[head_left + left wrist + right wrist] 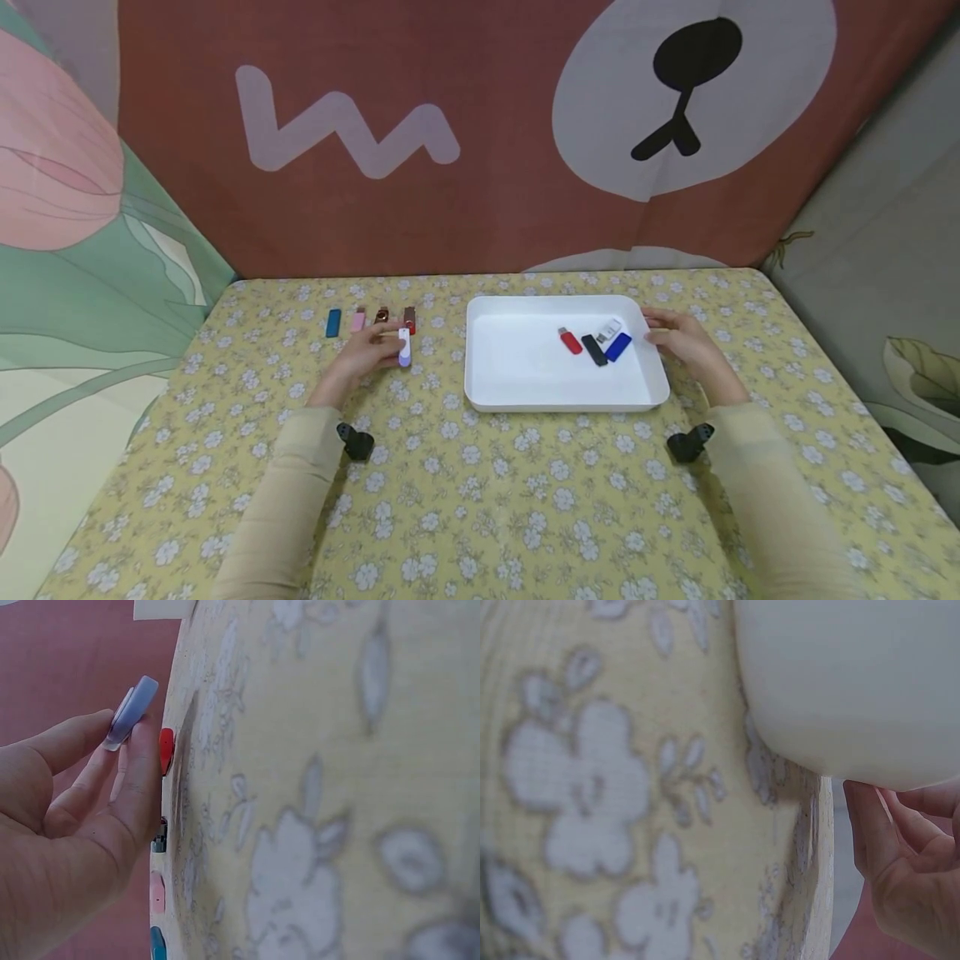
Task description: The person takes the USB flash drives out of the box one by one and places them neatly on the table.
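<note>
My left hand [365, 352] pinches a white and lavender USB flash drive [405, 348] between thumb and fingers. In the left wrist view the drive [133, 711] is tilted, held up off the cloth. Just beyond that hand lies a row of flash drives: blue [333, 322], pink [358, 319], a dark brown one [382, 315] partly hidden by the fingers, and a brown and red one [409, 320]. At the white tray's [525, 402] right side, my right hand [686, 340] holds the edge with thumb and fingertips. The right wrist view has its fingers [874, 825] against the outer wall.
Inside the tray, toward its right, lie a red flash drive [570, 341], a black one [595, 351], a white one [611, 330] and a dark blue one [618, 347]. A yellow flowered cloth [495, 500] covers the table. Behind its far edge hangs a printed curtain [495, 208].
</note>
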Demonstrator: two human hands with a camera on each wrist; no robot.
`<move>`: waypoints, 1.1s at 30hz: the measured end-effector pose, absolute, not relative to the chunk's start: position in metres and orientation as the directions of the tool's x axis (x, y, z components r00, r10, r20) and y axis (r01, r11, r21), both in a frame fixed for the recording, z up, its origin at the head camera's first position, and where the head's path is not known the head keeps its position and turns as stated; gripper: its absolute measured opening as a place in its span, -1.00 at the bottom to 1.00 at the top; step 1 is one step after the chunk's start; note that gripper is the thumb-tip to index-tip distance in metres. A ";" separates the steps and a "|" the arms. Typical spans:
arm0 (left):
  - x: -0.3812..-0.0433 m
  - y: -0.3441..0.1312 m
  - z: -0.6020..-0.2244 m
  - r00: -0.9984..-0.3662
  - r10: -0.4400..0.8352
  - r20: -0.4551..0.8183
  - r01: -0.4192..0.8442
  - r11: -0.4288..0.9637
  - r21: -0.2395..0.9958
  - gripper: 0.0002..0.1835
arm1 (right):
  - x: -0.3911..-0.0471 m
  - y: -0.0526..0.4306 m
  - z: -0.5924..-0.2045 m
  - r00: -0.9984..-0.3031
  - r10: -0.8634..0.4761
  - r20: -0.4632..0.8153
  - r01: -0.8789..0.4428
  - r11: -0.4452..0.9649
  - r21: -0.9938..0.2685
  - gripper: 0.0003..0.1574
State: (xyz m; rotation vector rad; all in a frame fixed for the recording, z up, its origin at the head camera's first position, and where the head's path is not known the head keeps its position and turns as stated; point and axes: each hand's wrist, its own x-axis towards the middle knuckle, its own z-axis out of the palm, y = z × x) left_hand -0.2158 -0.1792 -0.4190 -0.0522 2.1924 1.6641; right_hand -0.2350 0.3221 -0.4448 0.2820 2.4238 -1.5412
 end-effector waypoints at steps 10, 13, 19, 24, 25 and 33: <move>-0.216 -0.178 -0.422 -0.917 0.180 -0.355 -0.284 0.328 0.901 -0.44 | -0.217 0.305 -0.418 -0.944 0.016 -0.328 0.301 0.446 -0.843 -0.24; -0.215 -0.177 -0.421 -0.913 0.186 -0.363 -0.288 0.336 0.897 -0.42 | -0.214 0.302 -0.412 -0.944 0.005 -0.330 0.298 0.445 -0.844 -0.24; -0.214 -0.175 -0.420 -0.907 0.202 -0.370 -0.287 0.347 0.893 -0.41 | -0.213 0.299 -0.409 -0.938 0.024 -0.344 0.318 0.453 -0.833 -0.27; -0.216 -0.174 -0.423 -0.907 0.201 -0.371 -0.290 0.340 0.895 -0.41 | -0.213 0.299 -0.408 -0.939 0.028 -0.343 0.315 0.468 -0.826 -0.27; -0.216 -0.174 -0.423 -0.907 0.199 -0.372 -0.292 0.339 0.894 -0.40 | -0.213 0.299 -0.408 -0.940 0.027 -0.340 0.313 0.469 -0.826 -0.26; -0.216 -0.173 -0.422 -0.910 0.183 -0.372 -0.281 0.387 0.878 -0.42 | -0.212 0.300 -0.408 -0.948 0.017 -0.319 0.288 0.476 -0.831 -0.26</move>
